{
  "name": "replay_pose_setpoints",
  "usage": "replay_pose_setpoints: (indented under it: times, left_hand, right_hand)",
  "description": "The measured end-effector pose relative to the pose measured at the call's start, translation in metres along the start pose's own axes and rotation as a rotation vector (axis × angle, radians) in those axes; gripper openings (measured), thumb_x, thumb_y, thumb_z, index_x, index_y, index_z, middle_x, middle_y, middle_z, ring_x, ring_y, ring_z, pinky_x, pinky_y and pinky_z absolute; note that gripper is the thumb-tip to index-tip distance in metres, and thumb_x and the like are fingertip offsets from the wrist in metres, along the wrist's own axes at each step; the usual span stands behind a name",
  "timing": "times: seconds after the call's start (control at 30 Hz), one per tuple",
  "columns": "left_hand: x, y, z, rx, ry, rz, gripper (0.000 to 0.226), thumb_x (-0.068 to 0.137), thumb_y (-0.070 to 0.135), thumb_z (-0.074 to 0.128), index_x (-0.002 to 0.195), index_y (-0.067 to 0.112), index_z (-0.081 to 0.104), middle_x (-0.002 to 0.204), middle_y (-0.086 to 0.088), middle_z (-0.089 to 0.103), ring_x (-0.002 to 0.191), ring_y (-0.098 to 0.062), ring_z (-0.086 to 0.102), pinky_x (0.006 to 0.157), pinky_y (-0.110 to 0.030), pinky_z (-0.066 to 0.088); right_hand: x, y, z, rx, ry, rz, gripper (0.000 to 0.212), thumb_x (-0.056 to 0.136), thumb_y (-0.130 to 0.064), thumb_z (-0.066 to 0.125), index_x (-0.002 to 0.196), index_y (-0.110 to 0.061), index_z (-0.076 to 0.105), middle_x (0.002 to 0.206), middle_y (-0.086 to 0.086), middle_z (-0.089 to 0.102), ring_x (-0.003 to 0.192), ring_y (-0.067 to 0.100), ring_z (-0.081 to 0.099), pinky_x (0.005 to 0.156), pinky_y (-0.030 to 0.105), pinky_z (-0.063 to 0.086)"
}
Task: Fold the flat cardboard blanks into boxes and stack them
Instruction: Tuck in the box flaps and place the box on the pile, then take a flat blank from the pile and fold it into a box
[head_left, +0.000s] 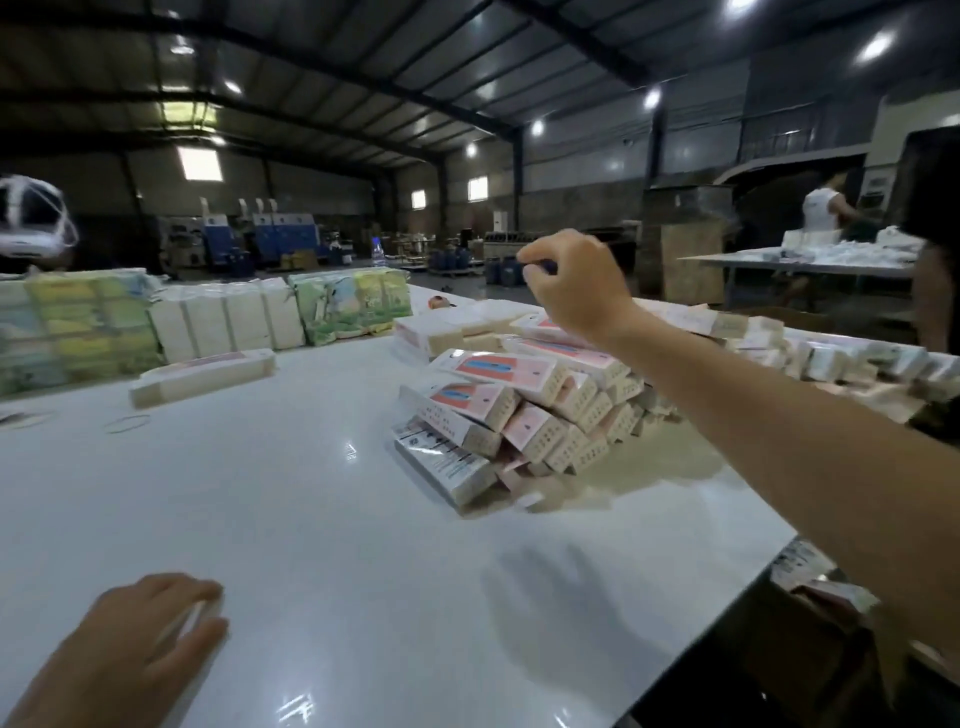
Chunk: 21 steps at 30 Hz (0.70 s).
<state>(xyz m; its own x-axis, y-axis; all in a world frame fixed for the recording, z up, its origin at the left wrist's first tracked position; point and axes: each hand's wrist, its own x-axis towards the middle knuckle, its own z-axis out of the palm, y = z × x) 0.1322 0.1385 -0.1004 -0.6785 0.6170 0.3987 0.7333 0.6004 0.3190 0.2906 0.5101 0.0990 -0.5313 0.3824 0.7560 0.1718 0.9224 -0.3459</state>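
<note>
A heap of folded pink-and-white boxes (524, 415) lies on the white table (291, 499), right of centre. My right hand (576, 286) hovers above the back of the heap with fingers curled into a pinch and nothing visible in it. At the near left edge my left hand (135, 639) rests low on the table, its thumb and fingers closed on a blurred white cardboard blank (195, 618). A bundle of flat blanks (202, 376) lies left of centre, farther back.
Bundles of green printed packs (78, 332) and white packs (228, 317) line the far left of the table. More boxes (841, 358) spread along the right edge. Loose rubber bands (127, 423) lie at left. A person (823, 208) stands at a distant table.
</note>
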Motion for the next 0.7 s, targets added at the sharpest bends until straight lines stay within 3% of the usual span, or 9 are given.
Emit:
replay_pose_setpoints:
  times: [0.03, 0.1, 0.2, 0.3, 0.37, 0.57, 0.7]
  left_hand:
    - [-0.004, 0.008, -0.001, -0.001, 0.036, -0.020, 0.062, 0.064, 0.061, 0.046, 0.091, 0.014, 0.075, 0.094, -0.006, 0.070, 0.091, -0.030, 0.063, 0.084, -0.045, 0.047]
    - [-0.007, 0.022, -0.008, -0.030, 0.007, -0.054, 0.041, 0.073, 0.048, 0.053, 0.090, 0.016, 0.072, 0.092, 0.003, 0.067, 0.092, -0.024, 0.062, 0.085, -0.038, 0.045]
    - [-0.015, 0.027, -0.012, -0.021, -0.021, -0.068, 0.018, 0.086, 0.033, 0.054, 0.090, 0.020, 0.066, 0.092, 0.008, 0.062, 0.096, -0.017, 0.058, 0.082, -0.029, 0.041]
    - [-0.018, 0.025, -0.009, 0.003, -0.025, -0.121, 0.019, 0.091, 0.031, 0.052, 0.101, 0.020, 0.065, 0.106, 0.007, 0.062, 0.103, -0.013, 0.053, 0.088, -0.028, 0.040]
    - [-0.017, 0.026, -0.009, 0.009, -0.030, -0.147, 0.021, 0.090, 0.032, 0.051, 0.100, 0.020, 0.065, 0.107, 0.007, 0.062, 0.104, -0.013, 0.053, 0.088, -0.030, 0.042]
    - [0.007, -0.008, -0.057, -0.080, -0.125, -0.272, 0.024, 0.088, 0.033, 0.055, 0.106, 0.023, 0.067, 0.112, 0.004, 0.065, 0.101, -0.016, 0.058, 0.089, -0.034, 0.048]
    - [0.000, -0.092, -0.126, 0.250, -0.083, -0.565, 0.044, 0.085, 0.039, 0.058, 0.124, 0.020, 0.054, 0.131, -0.001, 0.051, 0.112, -0.022, 0.051, 0.083, -0.030, 0.041]
  right_hand:
    - [-0.014, -0.028, 0.014, 0.075, -0.086, -0.110, 0.022, 0.092, -0.011, 0.051, 0.100, -0.003, 0.070, 0.102, 0.013, 0.069, 0.093, 0.026, 0.062, 0.077, 0.016, 0.048]
    - [-0.050, -0.077, 0.048, 0.157, -0.261, -0.290, 0.021, 0.092, -0.016, 0.054, 0.103, -0.009, 0.071, 0.104, 0.004, 0.070, 0.088, 0.013, 0.060, 0.070, 0.011, 0.042]
    - [-0.103, -0.120, 0.107, 0.064, -0.575, -0.396, 0.027, 0.096, -0.028, 0.050, 0.116, -0.021, 0.067, 0.122, 0.001, 0.063, 0.110, 0.019, 0.052, 0.093, 0.034, 0.042]
    - [-0.146, -0.133, 0.150, -0.053, -0.765, -0.393, 0.027, 0.096, -0.031, 0.046, 0.105, -0.017, 0.068, 0.117, 0.003, 0.063, 0.110, 0.025, 0.052, 0.092, 0.036, 0.043]
    - [-0.165, -0.131, 0.167, -0.020, -0.742, -0.386, 0.026, 0.094, -0.030, 0.045, 0.091, -0.016, 0.067, 0.107, 0.001, 0.062, 0.104, 0.023, 0.053, 0.085, 0.031, 0.043]
    - [-0.174, -0.114, 0.182, 0.145, -0.595, -0.312, 0.014, 0.088, -0.019, 0.062, 0.090, -0.024, 0.075, 0.103, -0.010, 0.066, 0.097, 0.014, 0.054, 0.077, 0.026, 0.039]
    - [-0.173, -0.110, 0.196, 0.143, -0.566, -0.282, 0.018, 0.071, -0.005, 0.078, 0.082, -0.019, 0.078, 0.093, 0.000, 0.070, 0.087, 0.028, 0.061, 0.075, 0.040, 0.047]
